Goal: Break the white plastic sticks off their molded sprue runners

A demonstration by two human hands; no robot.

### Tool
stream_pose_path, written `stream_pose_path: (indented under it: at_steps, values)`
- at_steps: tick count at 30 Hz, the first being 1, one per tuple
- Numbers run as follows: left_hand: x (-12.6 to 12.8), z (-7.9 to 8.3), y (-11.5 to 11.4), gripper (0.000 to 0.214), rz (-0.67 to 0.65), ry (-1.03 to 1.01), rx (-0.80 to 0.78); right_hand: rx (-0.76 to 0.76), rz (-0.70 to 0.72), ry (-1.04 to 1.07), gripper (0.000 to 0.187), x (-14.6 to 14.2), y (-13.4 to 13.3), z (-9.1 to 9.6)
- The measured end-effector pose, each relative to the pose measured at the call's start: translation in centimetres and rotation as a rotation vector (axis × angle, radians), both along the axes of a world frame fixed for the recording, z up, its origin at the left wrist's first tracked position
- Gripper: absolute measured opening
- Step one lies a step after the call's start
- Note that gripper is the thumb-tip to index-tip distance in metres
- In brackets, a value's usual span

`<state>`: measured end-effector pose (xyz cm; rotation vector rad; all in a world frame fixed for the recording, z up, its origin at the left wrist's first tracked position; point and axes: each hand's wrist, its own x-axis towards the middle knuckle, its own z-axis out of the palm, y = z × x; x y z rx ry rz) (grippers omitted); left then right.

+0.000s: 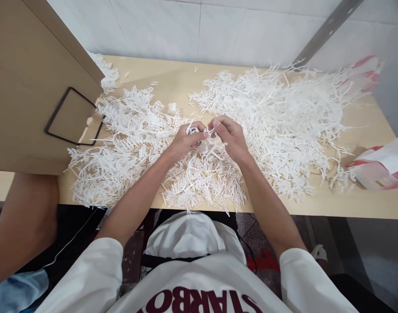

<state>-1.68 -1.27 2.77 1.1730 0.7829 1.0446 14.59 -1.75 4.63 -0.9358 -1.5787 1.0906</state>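
Over the middle of the table, my left hand and my right hand work close together. Both have their fingers closed on a small bunch of thin white branched plastic pieces, which hangs between them. A curled white strand shows at the left fingers. Under my hands lies a loose heap of short white sprigs. To the right spreads a large pile of longer, tangled white branched pieces, and another pile of white sprigs lies on the left.
A tall cardboard box stands at the left, with a black wire frame against it. Red-and-white plastic bags lie at the table's right. Another person's arm shows at the lower left. A tiled wall backs the table.
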Motion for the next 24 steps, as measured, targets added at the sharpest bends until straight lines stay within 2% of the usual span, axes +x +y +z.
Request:
stream_pose_path:
  at_steps: [3,5,9,12,15,18,21,24]
  values:
    - [0.1,-0.2,0.2,0.022,0.105,0.06,0.091,0.039,-0.051,-0.116,0.037,0.2,0.3,-0.1]
    - [-0.1,-0.1,0.3,0.02,0.119,0.167,0.173,0.038,-0.038,-0.242,0.042,0.2,0.2,-0.2]
    - [-0.4,0.2,0.1,0.014,0.01,0.322,0.281,0.118,0.02,-0.465,0.046,0.1,0.1,-0.7]
    - [-0.4,0.2,0.0,0.011,-0.029,0.273,0.221,0.195,0.043,-0.544,0.048,0.5,0.1,-0.6]
    - [-0.2,0.2,-0.1,0.012,-0.076,0.157,0.072,0.105,0.081,-0.456,0.048,0.6,-0.3,-0.2]
    - [-0.2,0.2,0.0,0.017,-0.023,0.062,0.002,0.011,0.083,-0.306,0.047,0.1,-0.6,0.0]
    - [-0.2,0.1,0.3,0.021,0.08,0.024,0.028,0.001,-0.026,-0.201,0.046,-0.2,-0.4,-0.1]
    - [-0.2,0.0,0.7,0.021,0.131,0.022,0.066,0.025,-0.219,-0.115,0.045,-0.1,0.4,-0.6]
